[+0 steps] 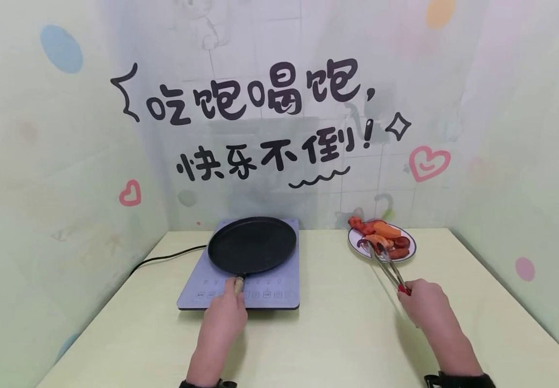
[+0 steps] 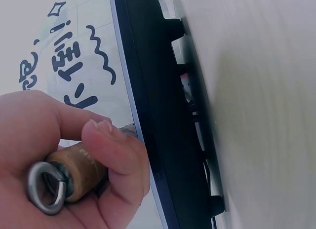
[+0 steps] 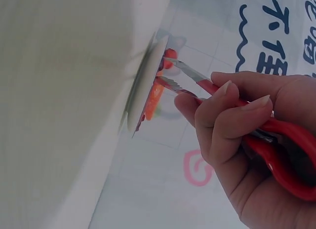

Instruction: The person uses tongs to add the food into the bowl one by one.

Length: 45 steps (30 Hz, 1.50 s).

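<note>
My left hand [image 1: 224,310] grips the wooden handle [image 2: 86,172] of a flat black frying pan [image 1: 252,245]. The pan sits on an induction cooktop [image 1: 197,283]. A metal ring hangs at the handle's end in the left wrist view. In my right hand [image 1: 427,304] are metal tongs [image 1: 390,265] with red grips [image 3: 291,162]. Their two tips are spread apart and reach the food on a white plate [image 1: 354,241]. On it lie an orange carrot-like piece [image 1: 387,231], reddish pieces [image 1: 398,253] and an octopus-like piece [image 1: 375,240]. Whether the tips touch the food I cannot tell.
A black power cord [image 1: 170,255] runs left from the cooktop over the pale table [image 1: 330,323]. Walls close in the table at the back and both sides. Black lettering [image 1: 279,89] is on the back wall [image 1: 260,199].
</note>
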### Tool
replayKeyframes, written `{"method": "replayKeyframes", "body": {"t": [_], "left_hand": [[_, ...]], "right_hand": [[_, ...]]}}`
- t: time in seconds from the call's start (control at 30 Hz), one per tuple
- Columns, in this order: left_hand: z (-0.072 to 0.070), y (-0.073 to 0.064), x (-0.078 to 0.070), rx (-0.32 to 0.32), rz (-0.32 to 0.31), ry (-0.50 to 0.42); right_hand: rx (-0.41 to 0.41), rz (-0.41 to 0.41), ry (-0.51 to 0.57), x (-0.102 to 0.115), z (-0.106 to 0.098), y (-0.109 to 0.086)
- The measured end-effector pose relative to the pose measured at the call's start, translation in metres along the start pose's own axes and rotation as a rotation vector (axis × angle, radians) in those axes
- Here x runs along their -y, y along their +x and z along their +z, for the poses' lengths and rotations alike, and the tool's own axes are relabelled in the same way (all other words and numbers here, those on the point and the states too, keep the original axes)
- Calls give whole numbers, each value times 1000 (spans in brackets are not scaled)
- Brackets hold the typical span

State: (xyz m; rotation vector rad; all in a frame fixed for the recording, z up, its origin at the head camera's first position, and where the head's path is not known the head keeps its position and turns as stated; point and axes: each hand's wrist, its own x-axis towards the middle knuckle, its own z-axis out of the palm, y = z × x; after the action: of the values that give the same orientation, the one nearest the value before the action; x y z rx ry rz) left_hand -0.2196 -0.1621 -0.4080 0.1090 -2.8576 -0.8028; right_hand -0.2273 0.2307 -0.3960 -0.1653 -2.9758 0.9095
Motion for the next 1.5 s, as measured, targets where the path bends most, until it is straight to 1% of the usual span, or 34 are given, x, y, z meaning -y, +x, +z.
{"method": "replayKeyframes", "body": {"t": [0.2,0.4,0.6,0.83,0.97,1.23,1.5], "left_hand": [[1,-2,1,-14,2,1],[2,-2,1,-20,12,0],[2,-4,1,-20,11,8],[1,-3,-3,-23,20,-10],[0,-4,-4,-23,14,3],[0,-4,-2,-31,7,10],[-2,-4,-3,-16,-7,9]], "right_hand": [[11,-7,-51,3,2,3],[-4,-42,-103,8,1,7],[23,-23,-90,10,2,8],[39,-11,-67,7,0,7],[51,3,-52,6,0,8],[36,-16,-45,6,2,8],[32,-26,-43,5,2,8]]}}
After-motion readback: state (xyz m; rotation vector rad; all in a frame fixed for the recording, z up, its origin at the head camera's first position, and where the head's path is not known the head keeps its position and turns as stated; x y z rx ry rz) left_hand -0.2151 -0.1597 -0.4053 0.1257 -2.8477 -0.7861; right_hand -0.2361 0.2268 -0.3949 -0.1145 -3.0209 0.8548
